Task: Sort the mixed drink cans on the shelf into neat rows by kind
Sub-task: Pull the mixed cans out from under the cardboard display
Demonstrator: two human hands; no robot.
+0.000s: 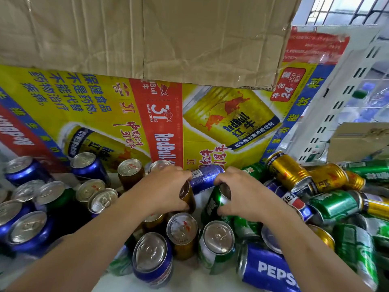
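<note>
My left hand (166, 189) grips a gold can (188, 197) near the middle of the shelf. My right hand (240, 194) grips a green can (213, 204) just to its right. A blue can (205, 178) lies on its side behind both hands, touching the fingers. Upright blue cans (28, 228) stand at the left, with gold-topped ones (130, 171) behind them. A jumble of lying gold cans (288, 171), green cans (334, 205) and a blue Pepsi can (271, 268) fills the right side.
A yellow Red Bull carton (126, 114) forms the back wall, with a plain cardboard box (147, 34) above it. A white perforated shelf panel (336, 98) rises at the right, beside a small cardboard box (357, 142). The white shelf surface (189, 279) shows near the front.
</note>
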